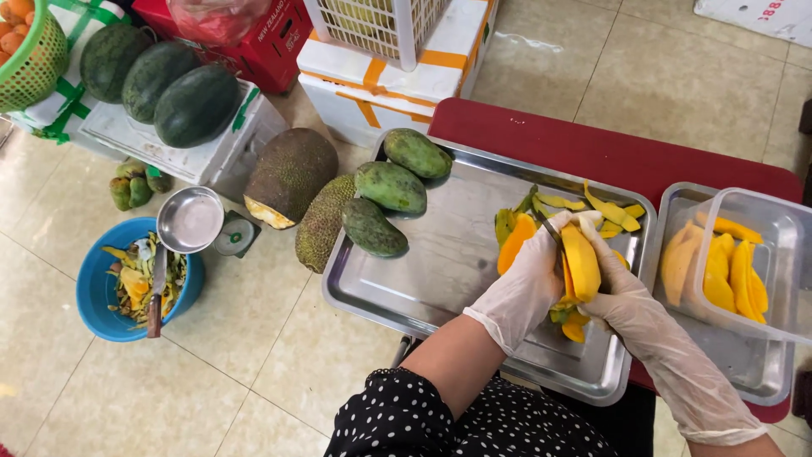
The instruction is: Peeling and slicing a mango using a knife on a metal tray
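A dotted sleeve [406, 419] sits lowest in view, and from it the gloved left hand [526, 288] reaches up over the steel tray [440, 262]. Its fingers [550, 241] are curled together around the left side of a peeled yellow mango [580, 262], which stands nearly upright between both hands above the tray's right part. A dark knife blade [550, 230] shows just at those fingertips, against the mango's upper left edge; which hand holds the knife cannot be told. The gloved right hand [630, 296] cups the mango from the right, its fingers [596, 233] clamped over the fruit's top and back.

Just below the fingers, peel scraps [568, 326] lie on the tray. Just above and to both sides of the fingertips lie more strips of green-yellow peel [605, 211] and an orange-yellow mango slice [514, 244]. Further left of the left fingers, three whole green mangoes [391, 188] rest on the tray's far left corner.

Right of the right fingers stands a clear tub [765, 254] with yellow mango pieces [734, 275], set in a second tray [744, 364]. Both trays rest on a red table [592, 152].

Well to the left, on the tiled floor, lie two jackfruit [292, 173], a blue bowl [97, 292] of peelings with a knife [156, 292] laid across it, a small steel bowl [192, 220], and watermelons [156, 80] on white boxes [135, 135].
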